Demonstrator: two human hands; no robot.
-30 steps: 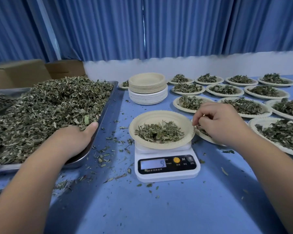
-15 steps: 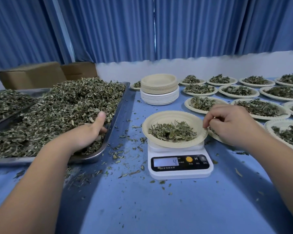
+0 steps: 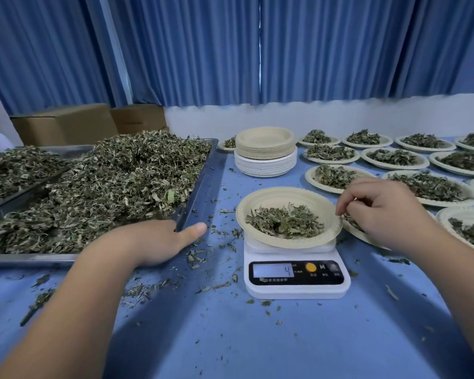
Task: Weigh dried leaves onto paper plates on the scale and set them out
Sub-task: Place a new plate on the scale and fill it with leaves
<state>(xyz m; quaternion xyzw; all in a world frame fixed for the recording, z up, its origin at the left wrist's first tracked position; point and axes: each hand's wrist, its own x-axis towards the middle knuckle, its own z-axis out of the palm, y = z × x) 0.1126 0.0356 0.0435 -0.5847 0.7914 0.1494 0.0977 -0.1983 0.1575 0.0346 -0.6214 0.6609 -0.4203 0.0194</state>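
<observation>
Beside the right rim of the paper plate [image 3: 285, 195] on the scale [image 3: 296, 289], the fingertips [image 3: 342, 206] of your right hand [image 3: 386, 214] are drawn together in a pinch. Whether they hold any crumbs is too small to tell. That plate carries a modest portion of dried leaves [image 3: 283, 221], and the display [image 3: 272, 270] reads 4, so this portion looks mid-adjustment rather than finished. Your left hand [image 3: 159, 242] lies at the near right corner of the tray [image 3: 200, 181], thumb [image 3: 195, 230] stretched out on the table [image 3: 257, 337]. Its fingers reach over the rim and are hidden, so you cannot tell if they have gathered a pinch. Farther out, many filled plates [image 3: 394, 157] stand in rows to the right, which suggests much of the work is done. Against that, the heap [image 3: 115, 181] in the tray is large and the stack of empty plates [image 3: 266, 151] is tall, so plenty of weighing appears to be left.
</observation>
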